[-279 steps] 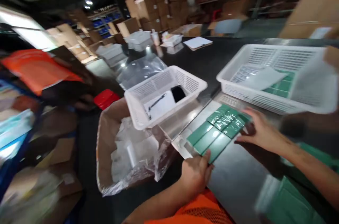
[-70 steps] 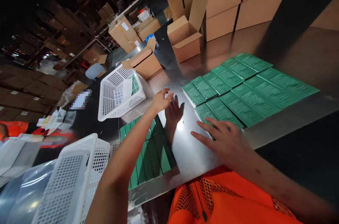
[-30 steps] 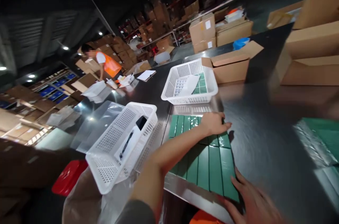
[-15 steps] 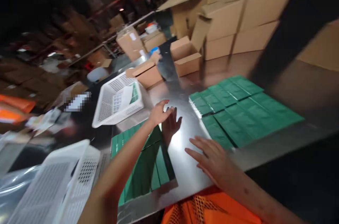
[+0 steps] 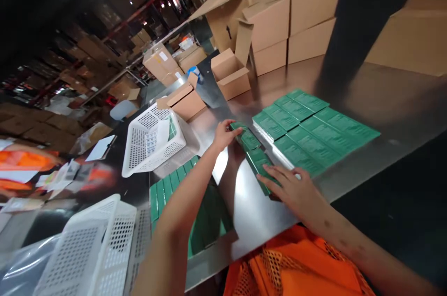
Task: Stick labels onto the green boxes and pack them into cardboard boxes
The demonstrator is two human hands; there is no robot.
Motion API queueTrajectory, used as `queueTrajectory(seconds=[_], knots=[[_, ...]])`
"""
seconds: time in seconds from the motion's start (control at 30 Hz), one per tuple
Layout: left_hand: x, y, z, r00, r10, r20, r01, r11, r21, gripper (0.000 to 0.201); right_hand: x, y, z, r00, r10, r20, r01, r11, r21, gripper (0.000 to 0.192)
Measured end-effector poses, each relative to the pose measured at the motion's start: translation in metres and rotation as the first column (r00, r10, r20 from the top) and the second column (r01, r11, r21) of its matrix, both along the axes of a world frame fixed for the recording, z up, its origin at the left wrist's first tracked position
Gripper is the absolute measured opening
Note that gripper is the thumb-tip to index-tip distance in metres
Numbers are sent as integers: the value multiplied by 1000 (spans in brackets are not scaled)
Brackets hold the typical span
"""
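Note:
Two flat green boxes (image 5: 252, 146), laid end to end in a strip, sit between my hands on the metal table. My left hand (image 5: 224, 134) grips the far end of the strip, thumb on top and fingers around the edge. At the near end, my right hand (image 5: 288, 186) holds the strip with its fingers over the top; its thumb is hidden. Just right of the strip lies a block of green boxes (image 5: 314, 128) in two rows, a narrow gap between them. Another group of green boxes (image 5: 171, 184) lies left, partly behind my left forearm.
A white basket (image 5: 131, 154) with papers and a green item stands beyond my left arm. Another white basket (image 5: 115, 230) is at near left. Open cartons (image 5: 233, 85) and stacked cartons (image 5: 270, 25) line the back. A person in an orange vest (image 5: 26, 158) is at far left.
My hands, empty before, now hold a strip of two green boxes. That strip has come away leftward from the right-hand block. The view has shifted slightly.

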State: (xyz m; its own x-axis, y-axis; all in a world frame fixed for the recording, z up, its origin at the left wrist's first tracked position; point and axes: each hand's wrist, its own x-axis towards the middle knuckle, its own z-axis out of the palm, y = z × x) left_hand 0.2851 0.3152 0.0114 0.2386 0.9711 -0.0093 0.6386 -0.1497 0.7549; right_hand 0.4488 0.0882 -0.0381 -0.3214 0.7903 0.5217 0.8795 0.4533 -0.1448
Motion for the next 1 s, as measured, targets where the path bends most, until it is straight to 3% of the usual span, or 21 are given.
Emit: queueTrajectory(seconds=[0.07, 0.17, 0.27, 0.4, 0.57, 0.8, 0.9, 1.0], knots=[[-25, -4, 14, 996, 5, -84, -4, 1000, 6, 36, -21, -6, -1, 982, 119, -149, -132, 989, -74, 56], [-62, -16, 36, 969, 27, -244, -21, 999, 29, 34, -57, -13, 2, 889, 222, -400, -316, 930, -187, 68], [-89, -31, 47, 908, 118, -401, -86, 992, 97, 34, -86, -17, 3, 839, 243, -488, -384, 899, -212, 53], [-106, -41, 41, 819, 161, -551, -122, 987, 107, 35, -102, -23, -6, 863, 218, -455, -360, 898, -254, 38], [-112, -32, 25, 792, 0, -611, -11, 1000, -14, 32, -98, -28, -11, 852, 209, -480, -382, 875, -297, 45], [-120, -17, 28, 783, -220, -582, 150, 974, -168, 25, -104, -24, -5, 847, 187, -497, -364, 886, -286, 56], [-119, -22, 28, 774, -231, -589, 170, 973, -158, 29, -105, -21, -2, 842, 175, -511, -376, 868, -323, 61], [-119, -30, 27, 773, -170, -612, 129, 985, -111, 42, -104, -17, 1, 837, 157, -524, -381, 854, -354, 71]])
